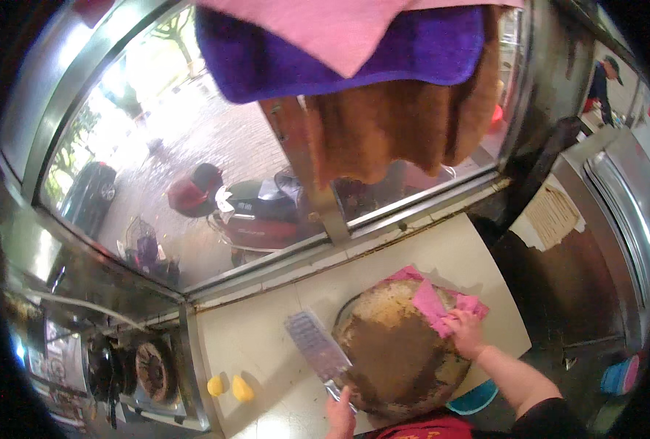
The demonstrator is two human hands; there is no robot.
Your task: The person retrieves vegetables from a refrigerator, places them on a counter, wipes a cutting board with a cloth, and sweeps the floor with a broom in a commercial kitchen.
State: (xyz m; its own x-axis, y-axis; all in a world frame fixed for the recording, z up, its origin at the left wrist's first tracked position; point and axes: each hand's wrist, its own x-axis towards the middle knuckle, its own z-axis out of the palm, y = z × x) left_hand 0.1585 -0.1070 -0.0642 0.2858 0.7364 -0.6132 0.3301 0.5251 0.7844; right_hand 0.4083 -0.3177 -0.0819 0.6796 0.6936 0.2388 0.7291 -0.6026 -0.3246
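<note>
A large round chopping block, its top stained dark brown, stands on a white tiled counter. My left hand grips the metal handle of a broad cleaver, whose wide wet-looking blade points up and left beside the block. My right hand clutches a pink cloth at the block's right edge. Part of the cloth lies across the top, and more pink shows behind the far rim. Two yellow pieces of food, kind not clear, rest on the counter left of the cleaver.
Pink, purple and brown towels hang before the window. A gas burner is at lower left. A stainless steel cabinet stands right, with a person beyond it. A teal basin sits below the counter's edge.
</note>
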